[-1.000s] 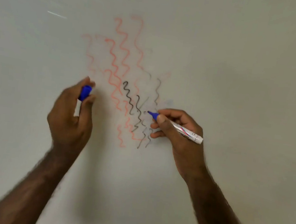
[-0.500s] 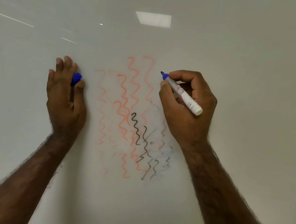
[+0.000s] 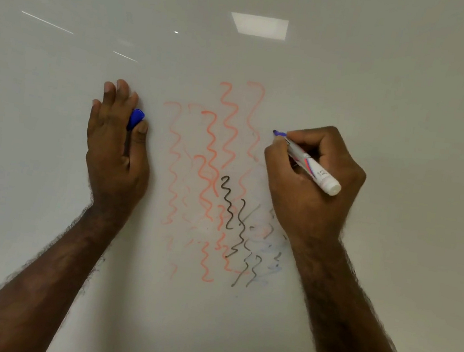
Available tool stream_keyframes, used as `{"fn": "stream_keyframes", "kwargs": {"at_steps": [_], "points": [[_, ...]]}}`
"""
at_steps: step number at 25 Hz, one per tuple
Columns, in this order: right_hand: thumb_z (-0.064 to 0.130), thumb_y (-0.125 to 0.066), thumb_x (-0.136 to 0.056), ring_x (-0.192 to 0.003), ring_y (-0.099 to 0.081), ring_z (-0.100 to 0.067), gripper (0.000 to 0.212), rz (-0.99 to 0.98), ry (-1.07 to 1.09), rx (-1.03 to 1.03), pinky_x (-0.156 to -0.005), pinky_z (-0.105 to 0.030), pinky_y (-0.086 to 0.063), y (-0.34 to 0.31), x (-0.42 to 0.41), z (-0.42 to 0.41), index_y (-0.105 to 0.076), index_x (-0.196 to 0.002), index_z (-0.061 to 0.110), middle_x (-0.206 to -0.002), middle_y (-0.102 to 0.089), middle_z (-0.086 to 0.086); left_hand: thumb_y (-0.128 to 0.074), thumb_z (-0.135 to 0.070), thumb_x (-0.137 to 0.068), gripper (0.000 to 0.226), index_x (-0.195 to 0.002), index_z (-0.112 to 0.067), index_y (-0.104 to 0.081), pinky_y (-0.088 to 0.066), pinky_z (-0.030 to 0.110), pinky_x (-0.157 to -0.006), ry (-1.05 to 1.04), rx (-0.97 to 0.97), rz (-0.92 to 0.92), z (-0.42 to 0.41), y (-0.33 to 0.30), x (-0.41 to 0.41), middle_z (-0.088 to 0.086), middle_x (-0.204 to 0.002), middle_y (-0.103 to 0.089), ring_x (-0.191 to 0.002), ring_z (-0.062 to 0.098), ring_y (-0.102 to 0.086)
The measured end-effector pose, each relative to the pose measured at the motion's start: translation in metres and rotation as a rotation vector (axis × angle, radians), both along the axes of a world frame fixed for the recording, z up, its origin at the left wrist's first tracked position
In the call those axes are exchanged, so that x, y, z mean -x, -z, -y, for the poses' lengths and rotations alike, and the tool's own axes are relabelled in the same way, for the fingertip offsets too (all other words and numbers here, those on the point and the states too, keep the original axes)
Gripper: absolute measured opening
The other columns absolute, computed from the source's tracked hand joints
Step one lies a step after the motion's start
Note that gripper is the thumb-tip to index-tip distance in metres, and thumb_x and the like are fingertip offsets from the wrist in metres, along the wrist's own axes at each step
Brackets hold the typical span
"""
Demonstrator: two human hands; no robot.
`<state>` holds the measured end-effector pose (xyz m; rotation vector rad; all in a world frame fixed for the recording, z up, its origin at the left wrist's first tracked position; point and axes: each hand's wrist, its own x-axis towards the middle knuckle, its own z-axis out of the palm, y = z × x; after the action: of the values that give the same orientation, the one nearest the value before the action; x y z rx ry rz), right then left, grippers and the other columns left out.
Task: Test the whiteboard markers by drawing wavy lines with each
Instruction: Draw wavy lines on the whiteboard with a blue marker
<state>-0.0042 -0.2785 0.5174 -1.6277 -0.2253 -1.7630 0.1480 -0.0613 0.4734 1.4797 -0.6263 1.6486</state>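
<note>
Your left hand (image 3: 117, 143) lies flat against the whiteboard (image 3: 410, 110), fingers mostly straight and pointing up, with the blue cap (image 3: 136, 119) pinched between the thumb and the side of the forefinger; that grip is light, and the cap could slip and drop if you lean more weight onto the palm. Just to the right of that hand, orange wavy lines (image 3: 212, 158) run down the board in several columns, some strong and some faded. Lower and further right, black wavy lines (image 3: 231, 214) overlap the orange ones, and beyond them sit faint, broken bluish marks (image 3: 272, 255), which look to me like a weak or smeared stroke. To the right again, your right hand (image 3: 312, 180) holds the blue marker (image 3: 309, 164) in a closed writing grip, thumb and fingers wrapped round the barrel, its blue tip (image 3: 276, 133) pointing up and left, at or very near the board, just right of the rightmost orange column; I cannot tell whether it touches. The white rear end points down and right. The heel of this hand hovers over or rests on the black and bluish marks, so dragging it downward as you draw may smudge them. Starting this close to the orange may also make a pale blue line hard to judge.
</note>
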Motion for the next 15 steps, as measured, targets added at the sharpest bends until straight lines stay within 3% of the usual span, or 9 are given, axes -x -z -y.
{"fn": "stream_keyframes", "kwargs": {"at_steps": [4, 10, 15], "points": [[0.008, -0.079, -0.084, -0.062, -0.065, -0.018, 0.011, -0.008, 0.02, 0.015, -0.058, -0.025, -0.052, 0.021, 0.003, 0.003, -0.069, -0.084, 0.005, -0.071, -0.068, -0.002, -0.047, -0.009, -0.112, 0.041, -0.151, 0.003, -0.047, -0.025, 0.051, -0.13, -0.018, 0.001, 0.005, 0.001, 0.001, 0.0, 0.018, -0.161, -0.045, -0.156, 0.03, -0.034], [0.005, -0.079, -0.081, -0.06, -0.064, -0.019, 0.012, -0.063, 0.039, -0.001, -0.055, -0.026, -0.052, 0.046, 0.009, 0.006, -0.068, -0.081, 0.007, -0.068, -0.066, 0.0, -0.047, -0.009, -0.112, 0.039, -0.149, 0.004, -0.05, -0.025, 0.049, -0.13, -0.025, 0.019, 0.009, 0.002, 0.003, 0.001, 0.019, -0.159, -0.047, -0.156, 0.03, -0.035], [0.008, -0.079, -0.081, -0.057, -0.063, -0.015, 0.014, -0.148, 0.028, -0.136, -0.052, -0.025, -0.051, 0.066, 0.02, 0.009, -0.066, -0.078, 0.012, -0.066, -0.065, 0.004, -0.046, -0.01, -0.113, 0.04, -0.15, 0.003, -0.049, -0.026, 0.05, -0.13, -0.033, 0.01, 0.007, 0.002, 0.004, 0.001, 0.019, -0.16, -0.046, -0.156, 0.03, -0.034]]}}
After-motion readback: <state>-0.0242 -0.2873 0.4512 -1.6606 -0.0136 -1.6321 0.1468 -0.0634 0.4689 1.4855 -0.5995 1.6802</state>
